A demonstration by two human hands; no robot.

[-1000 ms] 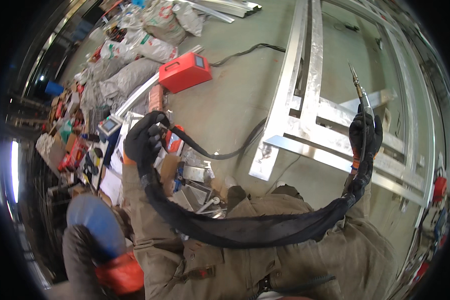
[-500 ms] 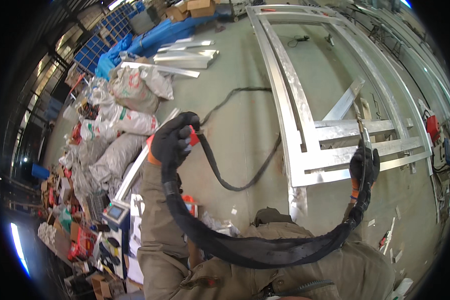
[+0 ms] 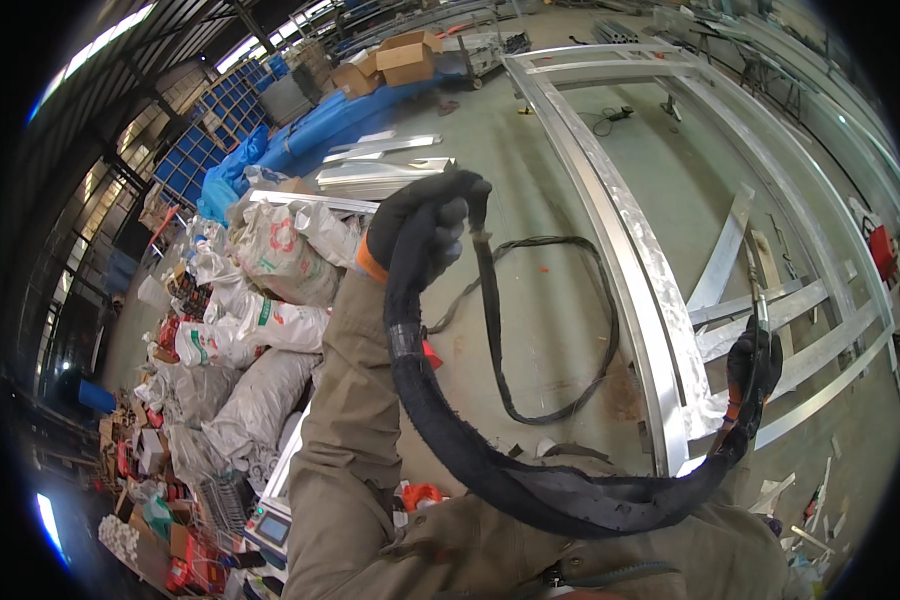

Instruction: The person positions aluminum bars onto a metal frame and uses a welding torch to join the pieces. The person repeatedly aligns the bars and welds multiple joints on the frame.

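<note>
My left hand point(image 3: 425, 225), in a black glove with an orange cuff, is raised and closed around a thick black sleeved cable point(image 3: 550, 490). The cable hangs in a wide loop across my front, over to my right hand point(image 3: 753, 365). That hand, also in a black glove, is closed on a slim torch point(image 3: 760, 290) whose narrow metal tip points away from me. Beyond my left hand the cable drops and coils on the floor. The torch stands in front of a silver metal frame point(image 3: 625, 240), and whether its tip touches the frame I cannot tell.
White sacks point(image 3: 270, 385) are piled at the left, with a small screened unit point(image 3: 268, 525) nearer me. Metal strips point(image 3: 385, 172), a blue tarp-like bundle point(image 3: 335, 125) and cardboard boxes point(image 3: 407, 57) lie farther back. Offcuts point(image 3: 815, 510) litter the floor at the right.
My left hand has moved right and up with the cable. My right hand has shifted slightly right and down in the view. The view itself has tilted toward the far end.
</note>
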